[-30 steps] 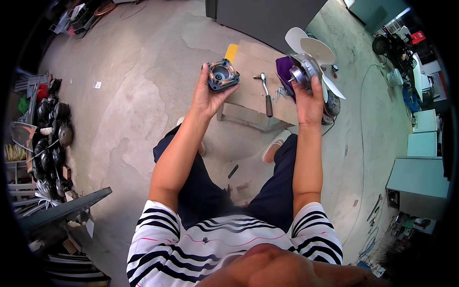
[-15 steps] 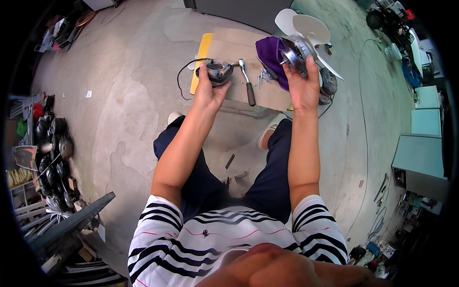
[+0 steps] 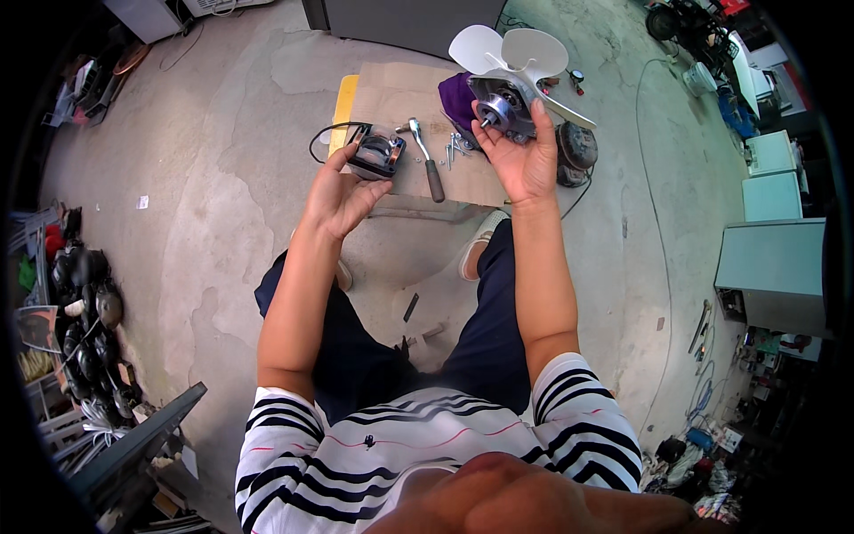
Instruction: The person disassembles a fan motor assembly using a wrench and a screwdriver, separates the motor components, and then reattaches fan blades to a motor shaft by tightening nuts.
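Head view: you hold a fan motor part in each hand above the cardboard sheet (image 3: 400,89).

Your right hand (image 3: 525,156) grasps the round metal motor body (image 3: 500,105), fingers (image 3: 536,120) curled round its rim, white fan blades (image 3: 516,49) just beyond the fingertips; it looks heavy and stiff, best gripped by the casing, not the brittle blades. Your left hand (image 3: 342,191) cradles the smaller black winding block (image 3: 375,151) on its fingertips, cable trailing; hold its frame. A hammer (image 3: 427,165) lies between both hands.
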